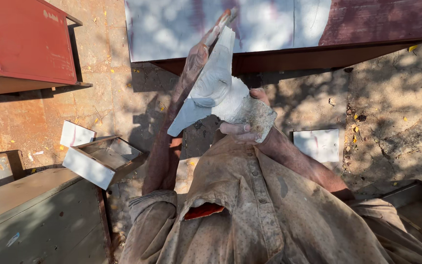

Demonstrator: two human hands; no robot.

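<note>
My left hand point(196, 61) is raised palm-up with fingers stretched out, carrying a flat white board point(211, 78) smeared with a lump of white putty. My right hand point(247, 129) grips a wide putty knife point(252, 115) whose blade, caked with white putty, touches the lower right of the board. Both hands are held above the ground in front of my chest. My dusty beige shirt point(260, 210) fills the lower middle of the view.
A large panel point(279, 24), partly coated white and partly dark red, lies ahead. A red metal frame point(30, 39) stands at the upper left. A small white-painted open box point(101, 161) and grey pieces point(35, 210) sit at left; a white tile point(318, 144) lies at right on the cracked ground.
</note>
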